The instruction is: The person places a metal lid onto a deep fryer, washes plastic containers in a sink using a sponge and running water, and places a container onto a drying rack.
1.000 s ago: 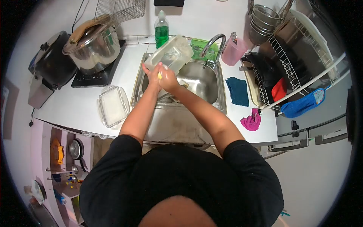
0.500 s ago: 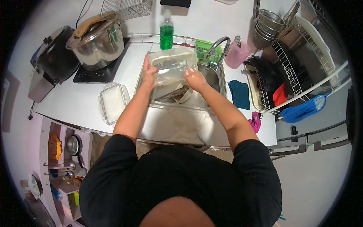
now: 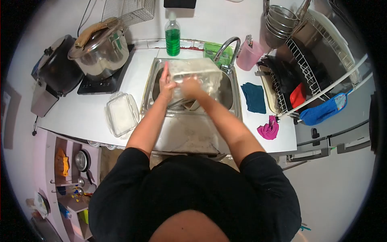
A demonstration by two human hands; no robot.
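Note:
A transparent plastic container [image 3: 201, 69] is tilted over the sink [image 3: 150, 97]. My left hand [image 3: 166, 86] grips it by its left side, fingers behind and thumb in front. Smeared by motion, my right hand [image 3: 190, 86] is at the container's near side; its fingers do not show, and whether it holds anything is hidden. Below the container, a light-coloured bowl [image 3: 192, 105] and a long utensil, partly covered by my right forearm, lie in the sink. A curved metal faucet [image 3: 234, 46] stands behind at the right.
Left of the sink lies a transparent lid [image 3: 121, 115]. Behind stand a bottle of green liquid [image 3: 173, 38] and a green basket [image 3: 213, 51]. A pink cup [image 3: 248, 56], a teal cloth [image 3: 254, 98], a magenta cloth [image 3: 269, 128] and a dish rack [image 3: 308, 64] are to the right.
The container has moved right and slightly down in view and turned. My right hand has left its right edge and shifted left to its near side. My left hand keeps its grip.

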